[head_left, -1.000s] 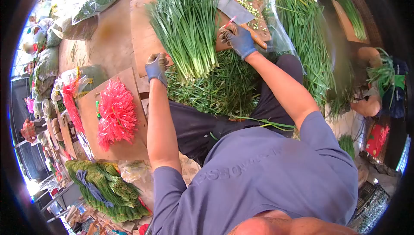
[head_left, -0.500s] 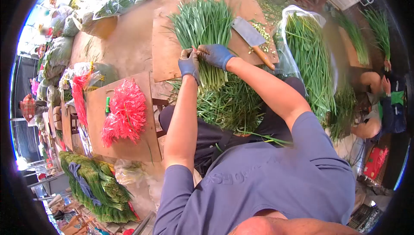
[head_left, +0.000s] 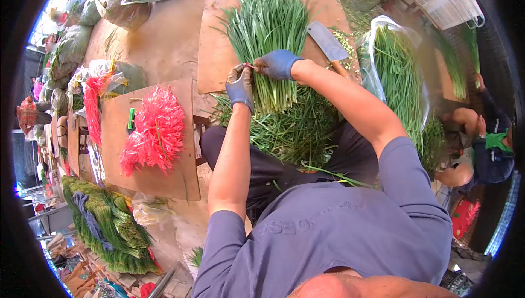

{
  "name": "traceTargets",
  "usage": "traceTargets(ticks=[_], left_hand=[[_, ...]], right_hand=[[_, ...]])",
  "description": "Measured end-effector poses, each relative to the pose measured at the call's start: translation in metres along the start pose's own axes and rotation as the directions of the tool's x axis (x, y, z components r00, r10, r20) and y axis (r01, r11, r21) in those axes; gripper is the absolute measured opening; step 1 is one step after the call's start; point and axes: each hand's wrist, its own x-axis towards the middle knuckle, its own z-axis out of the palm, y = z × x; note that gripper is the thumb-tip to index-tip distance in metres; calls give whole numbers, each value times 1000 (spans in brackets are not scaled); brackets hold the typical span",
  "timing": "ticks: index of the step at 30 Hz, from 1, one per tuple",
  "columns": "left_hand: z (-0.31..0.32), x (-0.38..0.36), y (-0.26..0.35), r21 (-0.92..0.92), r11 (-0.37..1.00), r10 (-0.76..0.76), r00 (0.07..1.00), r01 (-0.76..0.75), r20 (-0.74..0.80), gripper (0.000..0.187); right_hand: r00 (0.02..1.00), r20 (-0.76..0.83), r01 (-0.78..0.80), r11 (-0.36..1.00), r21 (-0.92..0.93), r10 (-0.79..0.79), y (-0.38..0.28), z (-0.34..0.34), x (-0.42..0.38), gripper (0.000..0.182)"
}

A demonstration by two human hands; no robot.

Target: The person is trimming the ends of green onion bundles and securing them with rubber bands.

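Far left: one pile of pink ties (head_left: 149, 131) on a board (head_left: 164, 180), near my arm, probably kept in reach for binding. My left hand (head_left: 240, 86) pinches one pink tie against the chive bundle (head_left: 268, 41), fingers closed. My right hand (head_left: 278, 63) is curled over the bundle's stems, pressing them together on the cardboard (head_left: 216, 52). One cleaver (head_left: 330, 42) lies flat just right. One bagged bundle (head_left: 396, 74) beyond.

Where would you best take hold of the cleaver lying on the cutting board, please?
Probably by the wooden handle of the cleaver, coming from the near right: the handle points toward the person, beside the right hand, while the flat blade lies farther off.
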Motion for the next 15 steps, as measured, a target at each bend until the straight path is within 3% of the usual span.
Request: traceTargets(ticks=[10, 13, 15], left_hand=[[12, -18, 13, 36, 997, 65, 998, -66, 16, 36], [6, -17, 16, -80, 995, -61, 998, 62, 24, 35], [4, -15, 19, -32, 997, -73, 996, 75, 59, 32]], right_hand=[[999, -42, -21, 1000, 22, 22, 2, 8, 10, 33], [997, -78, -9, 999, 49, 13, 5, 13, 8, 34], [997, -77, -21, 999, 42, 25, 6, 15, 10, 35]])
